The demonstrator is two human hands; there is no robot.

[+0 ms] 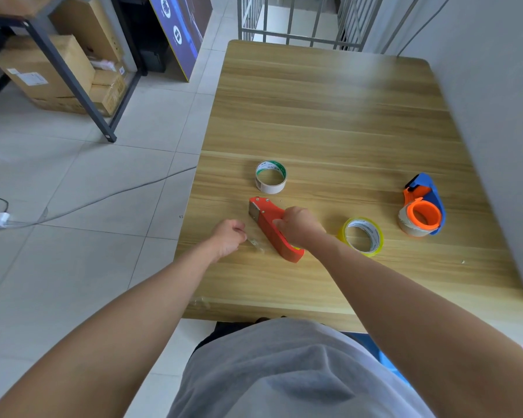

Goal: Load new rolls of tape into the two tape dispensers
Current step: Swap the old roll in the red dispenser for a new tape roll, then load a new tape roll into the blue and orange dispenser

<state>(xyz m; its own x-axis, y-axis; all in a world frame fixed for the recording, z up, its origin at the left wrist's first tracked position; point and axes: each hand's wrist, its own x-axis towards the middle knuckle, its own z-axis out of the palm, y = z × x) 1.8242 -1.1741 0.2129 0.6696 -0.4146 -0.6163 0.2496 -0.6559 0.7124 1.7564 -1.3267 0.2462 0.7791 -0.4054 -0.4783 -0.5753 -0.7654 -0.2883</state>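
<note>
A red tape dispenser (269, 227) lies on the wooden table (329, 116), metal blade end pointing away from me. My right hand (299, 226) grips its right side. My left hand (228, 236) is just left of it, fingers pinched on a strip of clear tape (255, 244) that runs toward the dispenser. A white roll with a green inner print (271, 176) stands beyond the red dispenser. A yellowish clear roll (363, 236) lies to the right of my right hand. Further right sits a blue and orange dispenser (421, 208) with a brown roll on its orange hub.
A grey wall borders the table's right edge. A metal railing (299, 22) stands past the far edge. Left of the table is tiled floor with a cable (103, 197), a shelf frame and cardboard boxes (46, 70). A scrap of clear tape (201, 303) sticks near the table's front edge.
</note>
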